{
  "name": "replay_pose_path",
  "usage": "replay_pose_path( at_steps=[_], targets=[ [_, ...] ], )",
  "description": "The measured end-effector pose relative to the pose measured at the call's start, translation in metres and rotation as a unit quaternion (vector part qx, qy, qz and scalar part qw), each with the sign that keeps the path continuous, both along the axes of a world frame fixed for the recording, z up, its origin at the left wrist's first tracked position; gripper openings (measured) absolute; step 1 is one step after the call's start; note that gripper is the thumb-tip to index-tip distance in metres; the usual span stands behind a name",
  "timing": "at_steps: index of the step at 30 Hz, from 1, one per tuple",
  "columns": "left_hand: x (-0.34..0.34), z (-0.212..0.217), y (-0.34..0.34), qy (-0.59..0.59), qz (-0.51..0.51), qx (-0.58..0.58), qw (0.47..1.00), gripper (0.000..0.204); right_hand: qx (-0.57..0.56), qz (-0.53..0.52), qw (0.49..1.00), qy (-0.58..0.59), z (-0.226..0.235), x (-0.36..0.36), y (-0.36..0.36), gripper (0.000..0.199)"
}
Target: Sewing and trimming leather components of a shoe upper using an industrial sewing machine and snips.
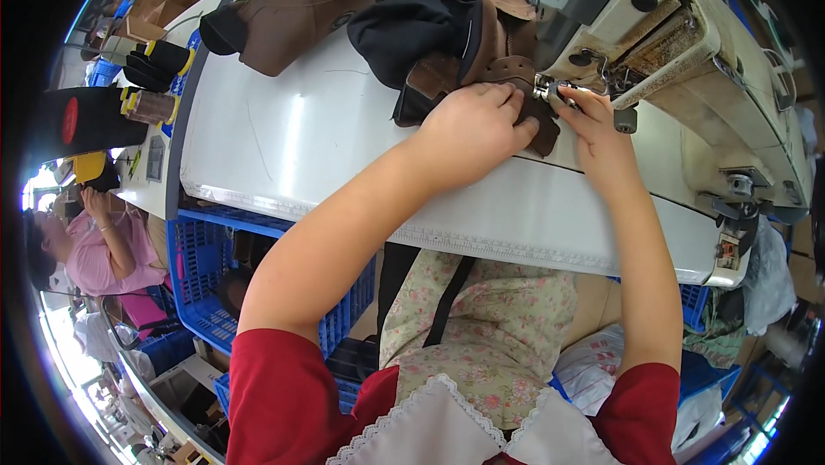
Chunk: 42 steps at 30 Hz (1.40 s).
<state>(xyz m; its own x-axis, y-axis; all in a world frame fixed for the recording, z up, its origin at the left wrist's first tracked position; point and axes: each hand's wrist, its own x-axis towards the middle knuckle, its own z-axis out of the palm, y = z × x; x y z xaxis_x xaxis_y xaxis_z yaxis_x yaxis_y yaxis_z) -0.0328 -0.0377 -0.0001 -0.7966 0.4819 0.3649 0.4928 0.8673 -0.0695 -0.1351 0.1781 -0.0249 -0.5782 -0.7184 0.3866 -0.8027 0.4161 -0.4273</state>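
Observation:
A brown leather shoe upper with black lining (438, 39) lies under the needle area of a sewing machine (662, 22). My left hand (474, 134) rests on its near edge, fingers curled over the leather and thumb pointing to the metal presser foot (546, 87). On the other side of the foot is my right hand (597, 130), its thumb and fingertips bent together close against the metal. What lies between those fingertips is hidden. Farther left on the white table (284, 134) lies a second brown upper (296, 25), with eyelet holes along its edge.
Thread spools (150, 108) stand on a side table at the left. A blue plastic crate (206, 272) sits below the table's left front edge. At far left a person in pink (112, 246) works. Plastic bags (769, 276) hang at the right. A ruler strip runs along the front edge.

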Motion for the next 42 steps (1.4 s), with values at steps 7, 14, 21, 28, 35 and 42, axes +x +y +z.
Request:
replay_pose_path(
  at_steps=[7,14,21,28,35,42],
  targets=[
    [-0.003,0.003,-0.004,-0.039,0.005,0.003,0.999,0.04,-0.001,-0.004,1.0,0.007,-0.004,-0.002,-0.002,0.048],
    [-0.013,0.003,-0.013,-0.044,-0.007,-0.003,0.999,0.045,-0.003,-0.013,1.0,0.011,-0.002,0.001,-0.003,0.05],
    [-0.001,0.0,0.013,-0.006,0.081,-0.001,0.997,0.036,0.017,-0.005,0.999,0.033,0.003,-0.01,0.0,0.047],
    [-0.002,-0.015,0.002,0.026,0.084,0.097,0.991,0.035,0.087,0.019,0.994,-0.059,0.0,-0.018,0.003,0.045],
    [-0.011,-0.017,-0.008,0.023,0.058,0.098,0.993,0.039,-0.002,0.026,0.999,0.046,-0.006,-0.013,-0.002,0.047],
    [-0.022,-0.013,-0.022,0.013,0.019,0.098,0.995,0.042,-0.016,0.03,0.998,0.061,-0.007,-0.01,-0.006,0.046]
  ],
)
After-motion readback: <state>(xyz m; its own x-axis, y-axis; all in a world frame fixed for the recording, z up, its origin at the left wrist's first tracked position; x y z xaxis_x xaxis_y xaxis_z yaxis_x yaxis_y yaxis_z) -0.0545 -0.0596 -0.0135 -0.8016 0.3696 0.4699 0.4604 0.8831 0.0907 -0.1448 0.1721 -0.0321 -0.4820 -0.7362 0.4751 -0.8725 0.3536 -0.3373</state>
